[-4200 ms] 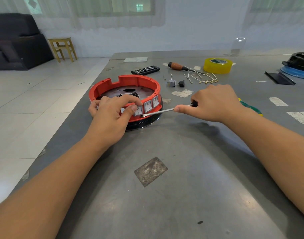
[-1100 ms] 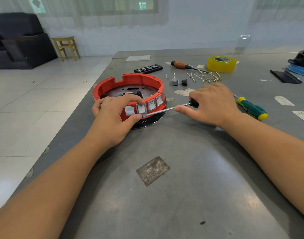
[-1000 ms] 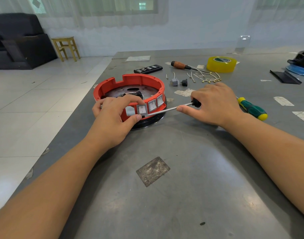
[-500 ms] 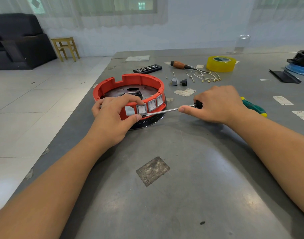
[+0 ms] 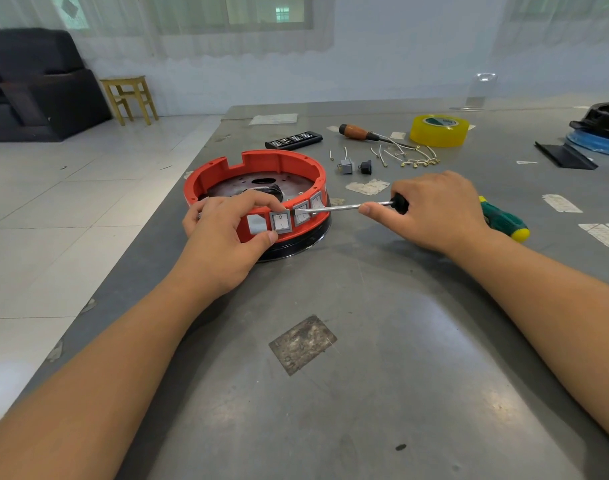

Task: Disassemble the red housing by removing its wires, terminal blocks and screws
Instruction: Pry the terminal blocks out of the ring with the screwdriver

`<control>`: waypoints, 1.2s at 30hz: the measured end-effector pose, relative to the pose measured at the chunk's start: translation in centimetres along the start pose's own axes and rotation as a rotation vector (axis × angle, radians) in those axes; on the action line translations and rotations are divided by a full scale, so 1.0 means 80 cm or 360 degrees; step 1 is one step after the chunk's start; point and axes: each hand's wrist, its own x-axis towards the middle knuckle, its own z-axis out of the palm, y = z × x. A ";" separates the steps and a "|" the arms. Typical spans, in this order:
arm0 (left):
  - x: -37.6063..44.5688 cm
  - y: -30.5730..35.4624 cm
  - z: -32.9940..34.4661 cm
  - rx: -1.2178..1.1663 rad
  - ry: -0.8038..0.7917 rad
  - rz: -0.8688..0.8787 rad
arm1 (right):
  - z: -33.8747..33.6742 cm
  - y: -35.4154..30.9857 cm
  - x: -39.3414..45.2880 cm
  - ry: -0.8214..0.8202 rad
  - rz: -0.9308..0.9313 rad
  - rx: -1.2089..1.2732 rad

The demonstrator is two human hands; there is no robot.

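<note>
Both hands' grip at red housing (image 5: 261, 174)

An informal workshop set up in a plain room is shown. A large grey metal surface (image 5: 382, 375), scuffed and marked with tape residue, is used as a workbench. Tools and parts are scattered on it: a wooden-handled screwdriver (image 5: 356, 132), a green and yellow screwdriver (image 5: 504, 221), a roll of yellow tape (image 5: 438, 130), loose wires with crimped ends (image 5: 414, 157) and small switch parts (image 5: 346, 166). A red housing (image 5: 261, 171) is laid open among them. A domestic or office setting is suggested beyond by a white tiled floor (image 5: 71, 202), a dark sofa (image 5: 36, 84), a wooden stool (image 5: 128, 98) and curtained windows (image 5: 234, 22).
</note>
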 end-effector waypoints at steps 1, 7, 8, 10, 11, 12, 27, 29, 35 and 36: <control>0.000 0.000 0.000 -0.0005 -0.0001 0.0000 | 0.000 -0.001 0.000 0.0012 -0.0003 0.0012; -0.001 0.001 0.003 -0.0090 0.0055 -0.0041 | 0.005 -0.001 0.004 -0.0028 -0.0022 0.0131; -0.001 0.002 0.003 -0.0093 0.0064 -0.0053 | 0.006 -0.002 0.006 -0.0054 -0.0023 0.0149; 0.000 0.005 0.003 -0.0104 0.0075 -0.0074 | 0.009 -0.003 0.010 -0.0106 -0.0011 0.0184; 0.000 0.006 0.002 -0.0112 0.0074 -0.0087 | 0.011 -0.004 0.013 -0.0129 -0.0004 0.0191; 0.001 0.007 0.002 -0.0126 0.0065 -0.0105 | 0.013 -0.005 0.017 -0.0151 0.0001 0.0191; 0.013 0.001 -0.001 -0.0302 -0.0080 -0.0261 | 0.032 -0.005 0.092 -0.0487 -0.0179 0.0145; 0.014 -0.001 -0.001 -0.0313 -0.0082 -0.0259 | 0.028 -0.006 0.097 -0.0502 -0.0206 0.0149; 0.014 -0.002 0.000 -0.0348 -0.0083 -0.0223 | 0.031 -0.027 0.101 -0.0441 -0.0291 0.0240; 0.014 -0.002 0.000 -0.0347 -0.0079 -0.0217 | 0.032 -0.027 0.099 -0.0426 -0.0292 0.0251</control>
